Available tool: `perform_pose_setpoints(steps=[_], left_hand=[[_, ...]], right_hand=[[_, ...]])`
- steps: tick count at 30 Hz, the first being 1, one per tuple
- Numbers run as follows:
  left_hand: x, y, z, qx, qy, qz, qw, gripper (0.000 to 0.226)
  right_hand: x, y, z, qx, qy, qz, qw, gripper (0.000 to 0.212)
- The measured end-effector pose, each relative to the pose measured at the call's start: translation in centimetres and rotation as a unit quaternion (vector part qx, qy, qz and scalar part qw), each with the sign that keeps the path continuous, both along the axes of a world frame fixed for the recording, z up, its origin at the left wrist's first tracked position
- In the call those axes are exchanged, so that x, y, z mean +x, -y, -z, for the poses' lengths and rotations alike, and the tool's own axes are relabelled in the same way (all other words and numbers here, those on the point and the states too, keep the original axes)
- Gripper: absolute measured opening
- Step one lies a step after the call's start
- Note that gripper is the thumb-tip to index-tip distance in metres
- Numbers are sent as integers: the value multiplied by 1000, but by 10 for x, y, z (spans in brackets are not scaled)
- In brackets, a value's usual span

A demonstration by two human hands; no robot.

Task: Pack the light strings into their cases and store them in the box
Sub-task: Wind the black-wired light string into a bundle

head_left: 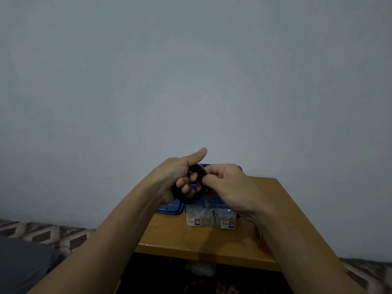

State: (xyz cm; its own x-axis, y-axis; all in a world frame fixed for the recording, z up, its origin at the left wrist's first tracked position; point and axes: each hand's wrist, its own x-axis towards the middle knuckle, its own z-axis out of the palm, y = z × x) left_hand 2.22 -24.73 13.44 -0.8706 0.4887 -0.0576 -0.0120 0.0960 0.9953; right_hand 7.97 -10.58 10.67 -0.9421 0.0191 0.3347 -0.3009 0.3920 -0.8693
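- Table (191,242): wooden. Two clear cases (224,215) stand side by side near its middle, labels facing the person. Whether they are filled cannot be told.
- Light string (180,197): a black coil held above the cases, not yet in one.
- Left hand (167,177): fingers curled through the coil, thumb raised.
- Right hand (231,187): fingertips pinch the wire at the coil's right side.
- Judged step: winding or securing the bundle before casing.
- Next move calls for keeping the loops tight, then lowering the coil into an open case.
- Blue box (169,209): behind the cases, partly hidden by the hands.
- Wall (191,81): plain, beyond the table.
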Motion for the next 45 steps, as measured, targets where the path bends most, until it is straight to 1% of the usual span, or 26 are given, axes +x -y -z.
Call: perform_pose_setpoints(steps=[4, 7, 10, 13, 16, 18, 19, 21, 26, 29, 31, 33, 36, 38, 40, 43, 45], left_hand=[[0, 3, -2, 30, 35, 22, 999, 64], [1, 9, -3, 83, 72, 84, 990, 48], [2, 15, -3, 143, 103, 160, 971, 38], [4, 16, 1, 152, 83, 186, 967, 36], [4, 13, 3, 120, 56, 167, 977, 26], [-2, 12, 5, 63, 20, 131, 989, 19], [-5, 11, 5, 32, -4, 112, 993, 19], [-9, 11, 7, -2, -36, 92, 995, 19], [-4, 8, 9, -5, -55, 94, 994, 15], [-1, 7, 13, -29, -94, 81, 992, 16], [-2, 6, 16, -78, -172, 44, 981, 21], [-4, 6, 17, -151, -262, 6, 953, 29], [-9, 6, 18, -229, -328, -15, 917, 29], [-10, 4, 18, -269, -353, -13, 896, 26], [-8, 3, 16, -290, -369, -20, 883, 26], [-7, 3, 14, -304, -365, -27, 880, 24], [-7, 3, 15, -307, -361, -25, 880, 24]], right_hand=[[0, 1, -1, 8, 10, -7, 1000, 25], [0, 0, -1, 6, 19, -1, 1000, 24], [1, 2, -2, -30, 39, -16, 999, 17], [1, 0, -3, -24, 47, -5, 999, 23], [2, -1, -4, -20, 57, -3, 998, 26], [4, -1, -2, -17, 64, 1, 998, 26], [5, -1, -1, -18, 68, 1, 998, 25], [6, 0, 1, -13, 73, -2, 997, 23], [3, -1, 6, 23, 90, 15, 996, 17], [3, -5, 6, 47, 103, 28, 993, 18], [5, -8, 4, 61, 99, 48, 992, 22], [6, -10, 1, 77, 93, 63, 991, 28], [4, -16, -5, 135, 77, 74, 985, 27], [2, -21, -9, 172, 80, 91, 978, 26], [1, -24, -12, 182, 98, 96, 974, 28], [0, -24, -14, 192, 109, 90, 971, 24], [-1, -24, -12, 169, 112, 83, 976, 16]])
